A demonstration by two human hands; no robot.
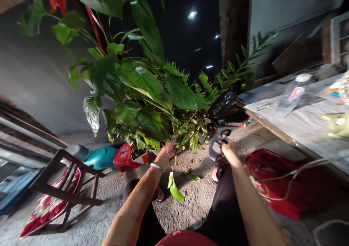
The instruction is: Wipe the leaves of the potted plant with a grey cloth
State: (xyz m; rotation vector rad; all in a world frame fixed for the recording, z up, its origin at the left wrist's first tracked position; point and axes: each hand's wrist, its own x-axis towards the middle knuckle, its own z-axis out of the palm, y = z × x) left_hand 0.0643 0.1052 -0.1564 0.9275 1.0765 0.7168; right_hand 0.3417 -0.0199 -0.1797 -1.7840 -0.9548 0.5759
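Observation:
My left hand point(169, 149), with a bangle at the wrist, reaches in at the low edge of the potted plants. Its fingers are closed at a thin stem, below which a sprig with bright green leaves point(176, 192) hangs down. Large-leaved foliage point(141, 82) rises above that hand, and smaller leafy stems point(195, 129) spread to its right. My right hand point(229, 151) is closed around something dark, perhaps a handle, which I cannot make out. Just left of it shows a grey rounded thing point(215, 147) with black parts, blurred.
A wooden chair point(68, 177) with a red patterned cloth, a teal container point(100, 158) and a red container point(125, 158) stand left. On the right are a paper-covered table point(308, 118) with a plastic bottle point(296, 89) and a red bag point(283, 180). Loose leaves point(195, 178) lie on rough ground.

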